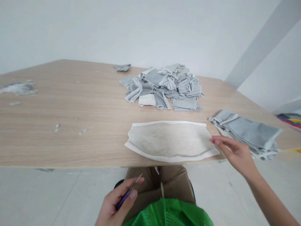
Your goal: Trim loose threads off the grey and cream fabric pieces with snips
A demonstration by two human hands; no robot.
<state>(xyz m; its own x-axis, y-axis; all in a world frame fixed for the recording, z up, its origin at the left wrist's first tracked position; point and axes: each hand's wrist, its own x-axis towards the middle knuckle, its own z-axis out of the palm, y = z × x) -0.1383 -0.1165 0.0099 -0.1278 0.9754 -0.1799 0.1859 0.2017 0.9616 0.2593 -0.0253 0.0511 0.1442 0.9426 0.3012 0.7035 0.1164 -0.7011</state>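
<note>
While the left hand (111,202) sits low over the lap, its fingers are curled round a purple-handled tool (124,198), the thin metal tip poking out beyond the thumb. From the head view, I see the right hand (238,155) stretched to the far side of a white cloth (169,139), thumb and fingertips brought together in a pinch on its right edge. That cloth lies spread flat along the near edge of the wooden table (82,110). Behind it is a jumbled heap of grey cloths (152,77); just beside the right hand lies a neater grey stack (250,128).
</note>
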